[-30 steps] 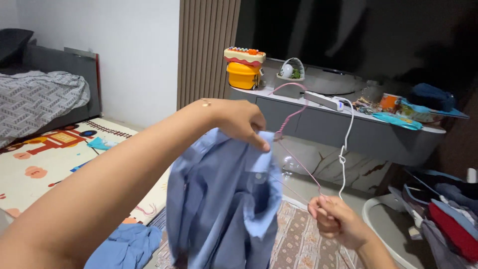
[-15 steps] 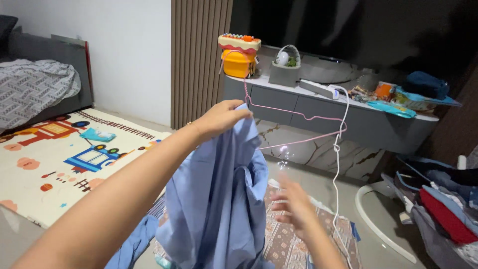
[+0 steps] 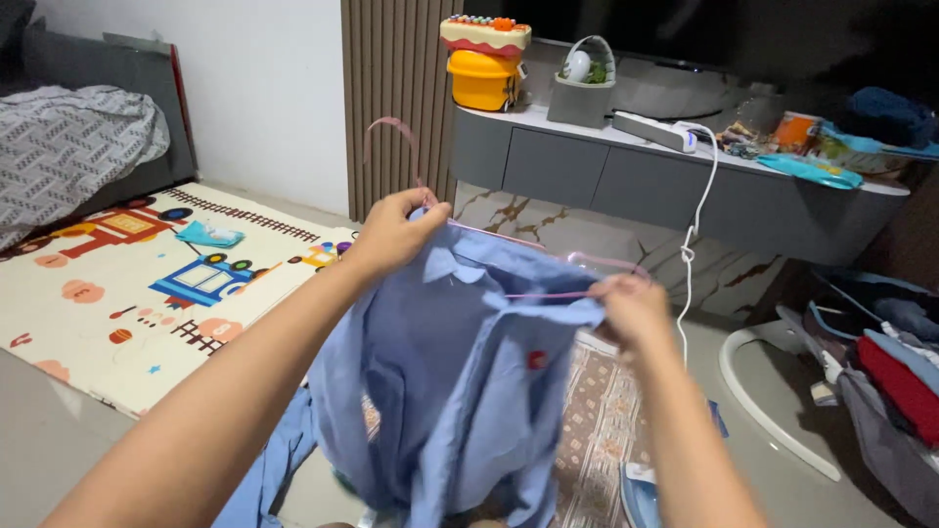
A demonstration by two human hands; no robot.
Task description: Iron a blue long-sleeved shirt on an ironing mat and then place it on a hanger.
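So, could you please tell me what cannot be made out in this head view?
- Pink hanger: mostly inside the blue shirt; only the hook and part of the wire show.
- Shirt hem: cut off by the bottom edge.
- Left hand and right hand: fingertips buried in the cloth.
- Laundry pile: cut off by the right edge.
- Items on the grey shelf: too small.

Shirt hangs on hanger, mat left, cabinet behind.

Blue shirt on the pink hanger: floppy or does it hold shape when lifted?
Probably floppy: the blue shirt hangs in loose folds below both hands. Likely light, since the thin pink hanger seems unbent. It may slide off; the right hand grips its shoulder.
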